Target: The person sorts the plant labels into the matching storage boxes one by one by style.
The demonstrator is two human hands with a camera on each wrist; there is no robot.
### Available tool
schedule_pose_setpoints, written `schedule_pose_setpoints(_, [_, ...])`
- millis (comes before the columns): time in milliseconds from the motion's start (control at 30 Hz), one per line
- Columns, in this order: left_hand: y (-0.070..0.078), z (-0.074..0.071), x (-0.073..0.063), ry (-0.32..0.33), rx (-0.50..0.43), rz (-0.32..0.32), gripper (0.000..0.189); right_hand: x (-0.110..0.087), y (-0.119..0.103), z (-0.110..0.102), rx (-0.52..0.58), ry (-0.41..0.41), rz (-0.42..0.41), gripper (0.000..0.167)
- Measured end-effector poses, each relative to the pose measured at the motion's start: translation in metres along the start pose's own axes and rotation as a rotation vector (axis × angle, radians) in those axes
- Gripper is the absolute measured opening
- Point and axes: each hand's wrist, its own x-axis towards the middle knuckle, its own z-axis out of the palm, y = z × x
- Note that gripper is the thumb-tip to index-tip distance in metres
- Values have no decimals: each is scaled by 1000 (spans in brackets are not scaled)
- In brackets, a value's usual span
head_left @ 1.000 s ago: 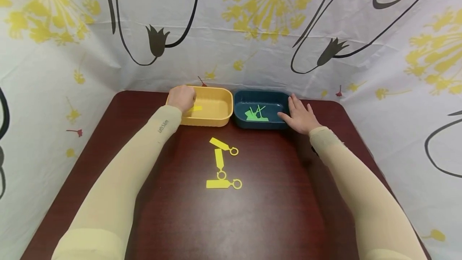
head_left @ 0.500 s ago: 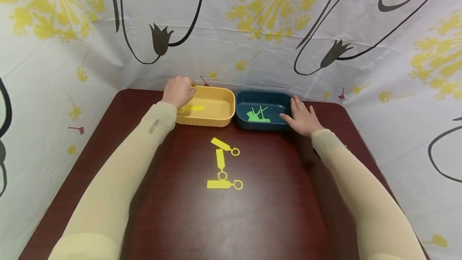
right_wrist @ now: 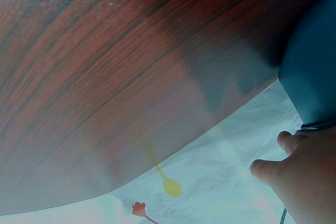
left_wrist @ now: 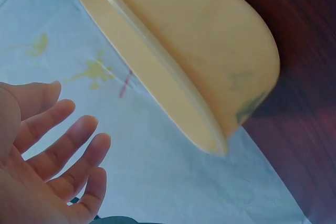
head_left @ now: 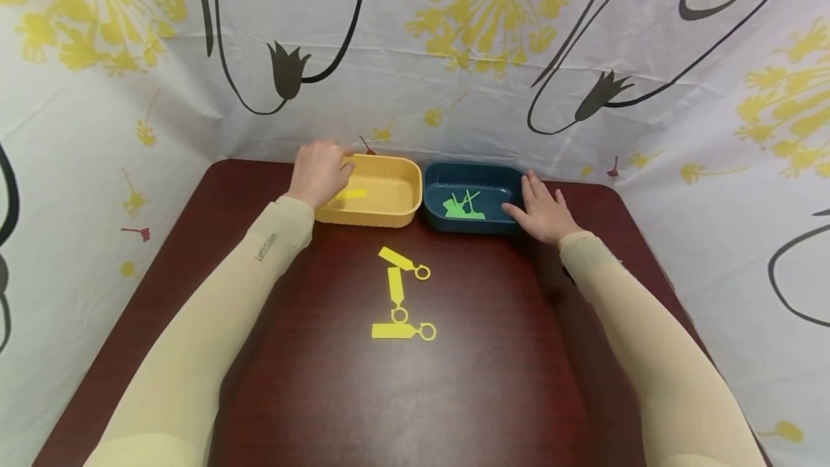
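My left hand (head_left: 320, 173) hovers over the left end of the yellow bin (head_left: 369, 218), partly hiding it. In the left wrist view the fingers of the left hand (left_wrist: 58, 156) are loosely bent with nothing in them, apart from the bin's wall (left_wrist: 210, 51). One yellow tag (head_left: 354, 194) lies inside that bin. My right hand (head_left: 546, 216) rests at the right end of the dark blue bin (head_left: 473, 225), fingers spread along its rim. Several green tags (head_left: 462, 212) lie in the blue bin.
Three yellow ring-ended tags lie on the dark red-brown table (head_left: 480, 395): a slanted upper tag (head_left: 394, 258), a lengthwise middle tag (head_left: 395, 285) and a crosswise lower tag (head_left: 393, 331). A floral cloth (head_left: 389, 56) hangs behind and at both sides.
My left hand has drawn up and back from inside the yellow bin, its fingers loosening. More of the tag there showed half a second ago. My right hand has stayed at the blue bin.
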Motion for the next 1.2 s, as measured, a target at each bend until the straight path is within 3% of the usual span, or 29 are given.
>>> schedule_pose_setpoints(333, [26, -13, -20, 12, 13, 37, 30, 2, 1, 1, 9, -5, 1, 100])
schedule_pose_setpoints(700, [51, -20, -43, 89, 0, 175, 26, -1, -1, 1, -3, 3, 5, 98])
schedule_pose_setpoints(933, [63, -17, -57, 54, 7, 197, 29, -3, -2, -2, -14, -19, 11, 99])
schedule_pose_setpoints(1200, [74, -8, -78, -10, 1, 266, 29, -3, -3, -3, -1, -25, 7, 99])
